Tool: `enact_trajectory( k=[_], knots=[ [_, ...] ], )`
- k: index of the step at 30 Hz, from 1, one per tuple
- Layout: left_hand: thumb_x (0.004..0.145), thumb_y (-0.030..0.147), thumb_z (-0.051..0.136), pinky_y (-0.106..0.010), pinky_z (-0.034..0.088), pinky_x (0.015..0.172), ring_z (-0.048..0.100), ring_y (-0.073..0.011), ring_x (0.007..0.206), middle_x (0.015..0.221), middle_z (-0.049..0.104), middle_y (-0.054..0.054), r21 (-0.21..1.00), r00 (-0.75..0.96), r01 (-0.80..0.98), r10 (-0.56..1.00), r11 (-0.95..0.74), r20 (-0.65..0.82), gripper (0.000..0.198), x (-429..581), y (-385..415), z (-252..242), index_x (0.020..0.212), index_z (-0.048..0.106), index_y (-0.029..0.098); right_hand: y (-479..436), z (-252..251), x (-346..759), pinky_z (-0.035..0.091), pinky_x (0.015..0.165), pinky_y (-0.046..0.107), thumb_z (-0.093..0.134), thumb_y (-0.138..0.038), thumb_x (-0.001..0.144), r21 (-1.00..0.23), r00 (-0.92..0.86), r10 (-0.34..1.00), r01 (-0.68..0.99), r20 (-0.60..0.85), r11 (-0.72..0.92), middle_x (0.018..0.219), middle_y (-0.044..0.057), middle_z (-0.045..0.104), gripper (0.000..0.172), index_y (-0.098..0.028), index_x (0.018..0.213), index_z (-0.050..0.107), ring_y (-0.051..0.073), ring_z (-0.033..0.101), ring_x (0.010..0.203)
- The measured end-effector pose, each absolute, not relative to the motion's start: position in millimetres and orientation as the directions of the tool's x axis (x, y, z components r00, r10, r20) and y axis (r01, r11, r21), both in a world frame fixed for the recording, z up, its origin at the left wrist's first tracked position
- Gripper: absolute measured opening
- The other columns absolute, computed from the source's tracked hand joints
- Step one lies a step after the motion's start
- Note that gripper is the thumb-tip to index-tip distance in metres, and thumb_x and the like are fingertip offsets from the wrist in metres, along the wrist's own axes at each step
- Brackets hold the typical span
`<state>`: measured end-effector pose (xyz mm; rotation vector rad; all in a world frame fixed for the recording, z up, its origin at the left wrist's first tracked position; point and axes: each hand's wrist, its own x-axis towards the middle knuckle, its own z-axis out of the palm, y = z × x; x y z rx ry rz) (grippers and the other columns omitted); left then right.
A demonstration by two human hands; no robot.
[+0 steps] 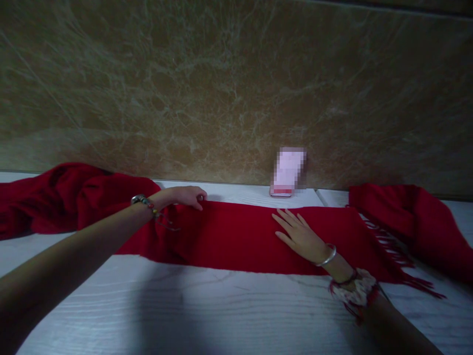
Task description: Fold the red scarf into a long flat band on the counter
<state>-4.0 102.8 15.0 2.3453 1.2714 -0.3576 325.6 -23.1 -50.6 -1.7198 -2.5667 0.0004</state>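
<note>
A red scarf [236, 236] with a fringed right end lies flat across the white wood-grained surface. Over its upper edge, my left hand [189, 196] curls its fingers and thumb, seemingly gripping the cloth; the exact contact is partly hidden. Bunched red cloth [92, 197] is heaped to the left of that hand. My right hand [301, 236] rests palm down on the flat part of the scarf, fingers spread. Beyond the fringe, at the right, sits another folded heap of red cloth [410, 217].
A pink phone-like object [288, 170], blurred by pixelation, leans against the brown marbled wall [207, 88] behind the scarf. The white surface [236, 315] runs along the foot of this wall, and a shadow falls across its front.
</note>
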Motion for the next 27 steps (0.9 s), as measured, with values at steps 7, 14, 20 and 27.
enact_trajectory(
  k=[7,14,20,27],
  knots=[
    [0.056,0.029,0.066,-0.021,0.037,0.061,0.051,-0.0153,0.071,0.077,0.059,0.0,0.153,0.507,0.861,0.797,-0.485,-0.328,0.025,-4,101,7,0.077,0.06,0.016,-22,-56,328,0.025,0.103,0.052,0.027,-0.043,0.09,-0.039,-0.397,0.912,0.914,0.101,0.403,0.141,0.009,0.035,0.049,-0.023,0.134,0.037,0.024,0.026,0.131],
    [0.065,0.024,0.059,-0.021,0.037,0.061,0.051,-0.0146,0.071,0.078,0.059,0.0,0.214,0.532,0.846,0.79,-0.488,-0.304,0.018,-12,96,9,0.081,0.06,0.017,-21,-59,330,0.027,0.102,0.051,0.027,-0.044,0.09,-0.035,-0.401,0.91,0.913,0.103,0.406,0.14,0.009,0.036,0.049,-0.023,0.133,0.037,0.024,0.027,0.131],
    [0.059,0.023,0.066,-0.021,0.037,0.062,0.051,-0.0155,0.073,0.079,0.06,0.0,0.193,0.512,0.858,0.817,-0.476,-0.263,0.022,-12,94,2,0.079,0.059,0.017,-21,-56,330,0.03,0.1,0.053,0.027,-0.043,0.09,-0.017,-0.397,0.915,0.917,0.065,0.399,0.141,0.01,0.035,0.051,-0.021,0.134,0.037,0.026,0.028,0.13],
    [0.073,0.026,0.054,-0.018,0.038,0.059,0.053,-0.0118,0.067,0.075,0.061,0.001,0.244,0.523,0.85,0.801,-0.467,-0.291,0.015,-30,96,12,0.081,0.061,0.017,-12,-30,296,0.028,0.101,0.054,0.037,-0.039,0.087,0.008,-0.485,0.866,0.873,0.123,0.488,0.138,0.013,0.039,0.047,-0.018,0.128,0.046,0.03,0.03,0.128]
  ],
)
